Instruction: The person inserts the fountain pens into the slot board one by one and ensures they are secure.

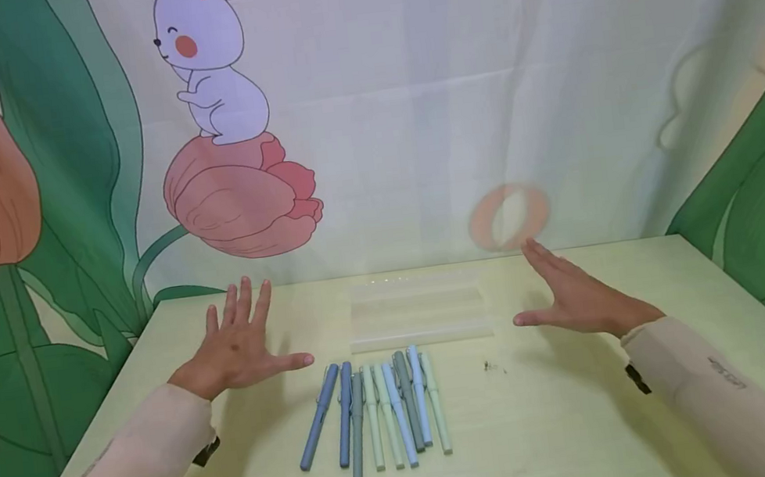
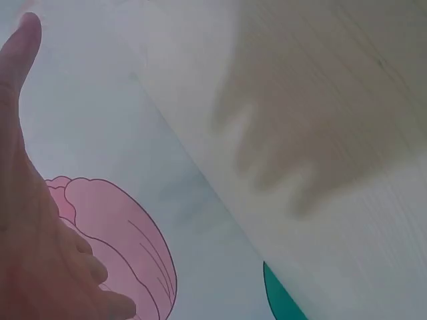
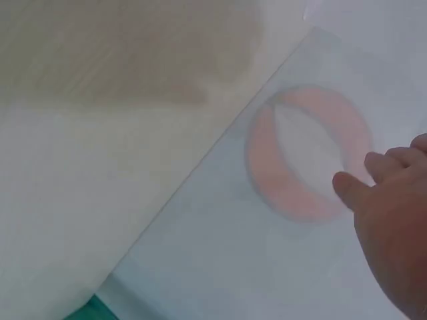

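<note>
First, in the head view, we locate nine pens [image 1: 373, 417] at the lower centre of the frame, laid side by side in a slightly fanned row on the table [image 1: 553, 431]. We note dark blue, grey-green, pale green and light blue barrels, with the clips toward the upper ends. Directly above the row, at the centre of the frame, we find a translucent tray [image 1: 422, 338]. We see the left hand [image 1: 235, 350] at centre left, its fingers spread wide and its thumb pointing toward the gap between tray and pens; it holds nothing. We see the right hand [image 1: 576, 291] at centre right, thumb set wide apart from the extended fingers, likewise holding nothing. Between the right hand and the pens lie small dark specks [image 1: 491, 366]. Across the upper frame we observe a printed cloth [image 1: 375, 113] with a rabbit [image 1: 224, 91] at upper left.

Next, in the left wrist view, we see the left hand along the left edge and a finger-shaped shadow [image 2: 287, 120] at upper right; we cannot tell the full finger spread from this angle.

Finally, in the right wrist view, we see the right hand at the right edge, beside an orange printed ring [image 3: 267, 160]. We cannot tell its full spread here.
</note>
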